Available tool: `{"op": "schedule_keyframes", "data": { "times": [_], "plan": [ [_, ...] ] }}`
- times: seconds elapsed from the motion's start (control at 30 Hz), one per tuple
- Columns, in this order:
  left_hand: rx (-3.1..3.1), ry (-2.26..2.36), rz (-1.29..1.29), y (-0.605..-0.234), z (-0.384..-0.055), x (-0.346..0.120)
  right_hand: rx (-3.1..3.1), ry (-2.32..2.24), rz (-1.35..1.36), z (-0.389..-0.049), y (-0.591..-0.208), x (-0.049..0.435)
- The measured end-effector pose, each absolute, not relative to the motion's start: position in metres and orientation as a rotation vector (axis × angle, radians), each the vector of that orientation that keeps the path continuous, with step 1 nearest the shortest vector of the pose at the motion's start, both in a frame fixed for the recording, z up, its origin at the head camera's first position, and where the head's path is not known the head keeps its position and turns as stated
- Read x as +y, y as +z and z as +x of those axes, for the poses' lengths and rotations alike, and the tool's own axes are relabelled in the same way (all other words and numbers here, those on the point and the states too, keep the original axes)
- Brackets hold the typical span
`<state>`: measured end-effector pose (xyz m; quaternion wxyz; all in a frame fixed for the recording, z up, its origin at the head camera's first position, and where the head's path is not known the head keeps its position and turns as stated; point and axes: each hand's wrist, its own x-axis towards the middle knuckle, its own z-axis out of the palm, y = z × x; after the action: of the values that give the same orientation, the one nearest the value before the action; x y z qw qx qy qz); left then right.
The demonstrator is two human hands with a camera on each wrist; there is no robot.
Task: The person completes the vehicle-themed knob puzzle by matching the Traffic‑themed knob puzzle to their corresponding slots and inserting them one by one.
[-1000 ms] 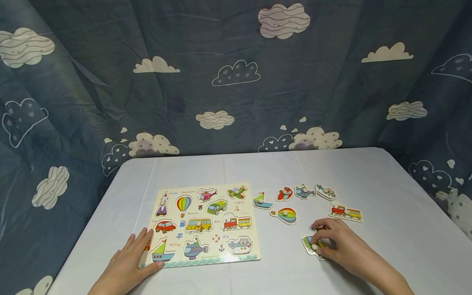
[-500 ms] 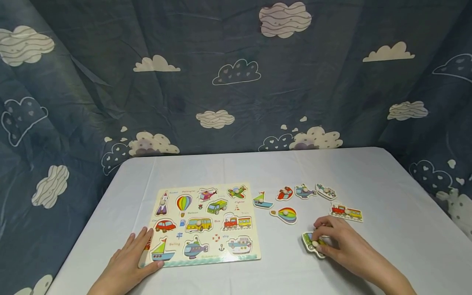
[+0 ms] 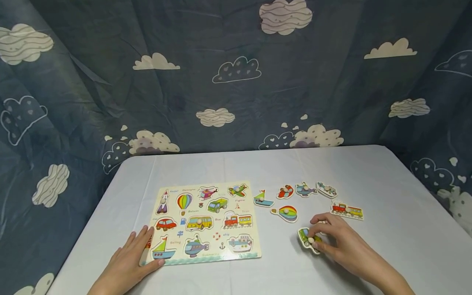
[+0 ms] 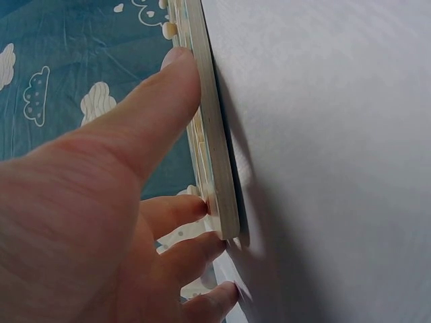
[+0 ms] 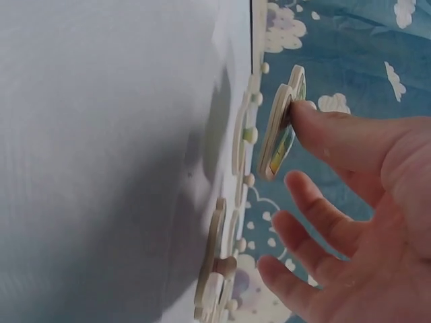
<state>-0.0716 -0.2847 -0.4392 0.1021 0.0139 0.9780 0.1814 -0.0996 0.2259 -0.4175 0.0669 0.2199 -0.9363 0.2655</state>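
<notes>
A wooden puzzle board printed with vehicles lies on the table's left half. My left hand rests on its near left corner, fingers flat on its face and thumb along the near edge. The left wrist view shows that thumb against the board's edge. My right hand pinches a green truck piece to the board's right. In the right wrist view the piece is tilted up off the table under my thumb.
Several loose pieces lie beyond my right hand: a sailboat, a balloon, a red piece, a blue one, a ship and a train. A cloud-print curtain hangs behind the pale table.
My right hand has drawn the green truck piece a little left and away and tipped it up. The left hand and the board have stayed put.
</notes>
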Motion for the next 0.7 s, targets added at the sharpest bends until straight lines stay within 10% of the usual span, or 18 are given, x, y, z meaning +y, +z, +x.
{"op": "schedule_keyframes", "data": {
  "times": [0.7],
  "plan": [
    [2.927,0.560,0.083,-0.437,-0.069,-0.284,-2.883,0.797,0.809,-0.113,-0.409,0.206]
  ]
}}
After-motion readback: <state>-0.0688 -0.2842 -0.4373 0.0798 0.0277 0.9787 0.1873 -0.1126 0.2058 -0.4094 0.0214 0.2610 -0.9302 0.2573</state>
